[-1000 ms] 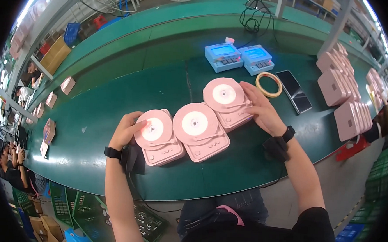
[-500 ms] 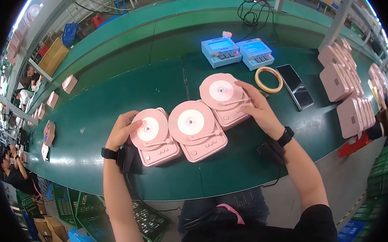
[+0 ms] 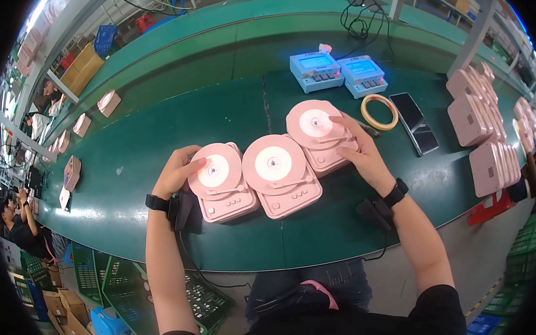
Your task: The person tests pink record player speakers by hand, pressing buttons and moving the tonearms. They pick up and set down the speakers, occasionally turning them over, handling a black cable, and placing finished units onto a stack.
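Note:
Three pink turntable-shaped devices lie side by side on the green work surface (image 3: 128, 178). My left hand (image 3: 177, 170) rests on the left edge of the left device (image 3: 222, 183), fingers touching its round disc. The middle device (image 3: 280, 174) sits untouched between my hands. My right hand (image 3: 362, 154) lies on the right side of the right device (image 3: 315, 133), fingers spread over its body. Both wrists carry black bands with small black units attached.
Two blue-and-white meter boxes (image 3: 336, 73) stand behind the devices. A roll of tape (image 3: 379, 111) and a dark phone (image 3: 414, 122) lie to the right. Pink devices (image 3: 484, 139) are stacked at the far right. Several pink parts (image 3: 82, 124) line the belt at left.
The three devices and both hands have stayed together in nearly the same place; my left fingers have shifted further onto the left device's disc.

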`<move>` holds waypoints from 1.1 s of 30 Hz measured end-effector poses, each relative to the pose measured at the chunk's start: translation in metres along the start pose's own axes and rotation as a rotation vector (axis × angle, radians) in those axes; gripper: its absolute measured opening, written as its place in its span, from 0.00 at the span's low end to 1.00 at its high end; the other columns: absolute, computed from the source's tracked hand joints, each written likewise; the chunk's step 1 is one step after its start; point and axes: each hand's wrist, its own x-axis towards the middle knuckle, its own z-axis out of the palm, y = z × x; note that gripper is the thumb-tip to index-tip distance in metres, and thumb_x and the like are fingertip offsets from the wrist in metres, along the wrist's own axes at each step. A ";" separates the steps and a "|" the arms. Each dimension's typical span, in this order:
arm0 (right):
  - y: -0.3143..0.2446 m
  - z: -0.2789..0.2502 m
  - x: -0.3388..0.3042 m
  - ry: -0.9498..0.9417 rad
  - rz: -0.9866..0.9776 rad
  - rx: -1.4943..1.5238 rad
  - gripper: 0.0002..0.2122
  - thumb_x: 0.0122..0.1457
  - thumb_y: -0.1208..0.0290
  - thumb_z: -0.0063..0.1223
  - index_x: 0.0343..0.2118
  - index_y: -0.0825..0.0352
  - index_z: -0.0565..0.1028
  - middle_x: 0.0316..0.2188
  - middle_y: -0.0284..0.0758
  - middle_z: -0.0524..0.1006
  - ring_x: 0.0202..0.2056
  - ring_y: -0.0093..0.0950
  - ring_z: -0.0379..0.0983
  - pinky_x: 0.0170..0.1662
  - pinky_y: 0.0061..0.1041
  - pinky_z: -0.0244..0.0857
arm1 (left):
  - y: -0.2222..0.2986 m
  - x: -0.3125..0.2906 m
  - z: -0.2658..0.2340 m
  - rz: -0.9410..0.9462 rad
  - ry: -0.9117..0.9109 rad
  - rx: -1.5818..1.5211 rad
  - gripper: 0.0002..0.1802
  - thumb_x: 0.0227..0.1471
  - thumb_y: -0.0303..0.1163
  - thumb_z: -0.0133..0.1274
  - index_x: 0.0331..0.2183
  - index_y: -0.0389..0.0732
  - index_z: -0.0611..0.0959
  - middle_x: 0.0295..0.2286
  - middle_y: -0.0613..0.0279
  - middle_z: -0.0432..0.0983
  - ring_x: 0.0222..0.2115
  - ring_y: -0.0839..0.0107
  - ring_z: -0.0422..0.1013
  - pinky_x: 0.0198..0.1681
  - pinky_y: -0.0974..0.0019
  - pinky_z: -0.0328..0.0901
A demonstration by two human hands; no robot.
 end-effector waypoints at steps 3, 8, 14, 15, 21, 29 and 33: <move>-0.001 0.003 0.001 0.067 -0.078 -0.106 0.25 0.46 0.77 0.52 0.52 0.61 0.70 0.58 0.41 0.62 0.61 0.36 0.55 0.63 0.33 0.43 | 0.000 0.001 0.002 0.046 0.032 -0.008 0.18 0.52 0.37 0.54 0.38 0.30 0.77 0.24 0.66 0.75 0.17 0.85 0.66 0.14 0.78 0.54; -0.016 0.011 0.002 -0.029 -0.543 -0.570 0.17 0.43 0.77 0.58 0.40 0.61 0.78 0.53 0.45 0.67 0.57 0.42 0.60 0.60 0.36 0.50 | -0.005 -0.011 -0.002 0.129 0.043 -0.020 0.19 0.51 0.39 0.55 0.37 0.31 0.78 0.26 0.63 0.76 0.25 0.79 0.69 0.25 0.74 0.63; -0.018 0.004 -0.011 -0.082 -0.554 -0.633 0.11 0.35 0.79 0.64 0.26 0.63 0.76 0.47 0.43 0.72 0.51 0.43 0.65 0.54 0.38 0.54 | 0.014 -0.005 0.006 0.011 -0.003 0.058 0.24 0.49 0.45 0.57 0.36 0.31 0.80 0.21 0.62 0.73 0.18 0.79 0.66 0.18 0.73 0.58; -0.019 0.009 -0.010 -0.108 -0.577 -0.609 0.11 0.35 0.79 0.64 0.26 0.63 0.76 0.47 0.43 0.72 0.51 0.43 0.65 0.54 0.38 0.54 | 0.016 -0.007 0.007 -0.006 0.018 0.065 0.25 0.48 0.46 0.57 0.36 0.31 0.80 0.20 0.63 0.72 0.16 0.79 0.65 0.16 0.74 0.56; -0.026 0.022 -0.009 -0.065 -0.516 -0.675 0.14 0.32 0.79 0.66 0.25 0.63 0.73 0.50 0.40 0.70 0.53 0.42 0.63 0.56 0.37 0.50 | 0.017 -0.014 0.003 -0.038 0.063 0.069 0.26 0.47 0.47 0.58 0.36 0.31 0.80 0.18 0.62 0.71 0.12 0.78 0.63 0.14 0.74 0.56; -0.020 0.022 -0.011 -0.046 -0.462 -0.698 0.15 0.31 0.81 0.64 0.25 0.64 0.71 0.51 0.40 0.70 0.53 0.42 0.62 0.56 0.35 0.51 | 0.013 -0.011 0.003 -0.009 0.040 0.052 0.25 0.48 0.47 0.58 0.37 0.32 0.79 0.16 0.67 0.68 0.11 0.80 0.60 0.13 0.75 0.51; -0.019 0.023 -0.010 -0.043 -0.460 -0.687 0.15 0.31 0.82 0.64 0.24 0.65 0.71 0.50 0.39 0.70 0.52 0.41 0.62 0.55 0.36 0.52 | 0.012 -0.010 0.005 -0.010 0.036 0.055 0.26 0.48 0.47 0.58 0.37 0.31 0.79 0.15 0.67 0.69 0.11 0.80 0.60 0.12 0.75 0.51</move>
